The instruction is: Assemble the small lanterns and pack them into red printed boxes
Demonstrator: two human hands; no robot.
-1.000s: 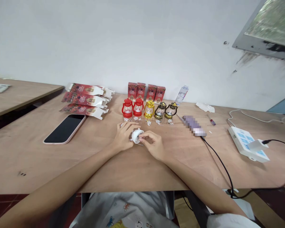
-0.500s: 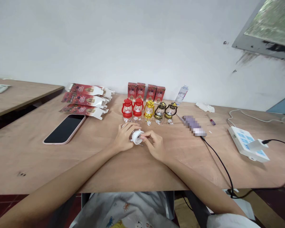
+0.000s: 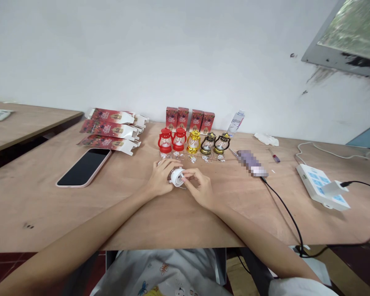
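Note:
My left hand [image 3: 164, 179] is wrapped around a small white lantern [image 3: 177, 177] lying on its side, its round open base turned toward the right. Its wire handle shows below the base. My right hand [image 3: 200, 187] pinches at the rim of that base with thumb and forefinger. A small piece between those fingertips is too small to make out. Just beyond my hands stand two red lanterns [image 3: 165, 142], a gold lantern [image 3: 193, 142] and two dark bronze lanterns [image 3: 208, 143]. Small white tags and wire pieces [image 3: 193, 159] lie in front of them.
Red printed boxes [image 3: 172, 119] stand by the wall, beside a leaning water bottle [image 3: 236, 122]. Flattened cartons [image 3: 109, 143] and a pink-edged phone [image 3: 84, 167] lie left. To the right are a cabled phone [image 3: 251, 162], a screwdriver [image 3: 275, 156], a tissue [image 3: 267, 139] and a power strip [image 3: 311, 181].
My right fingertips have shifted slightly at the lantern's base, and the base has tilted a little. My left hand keeps its hold; the other things have not moved.

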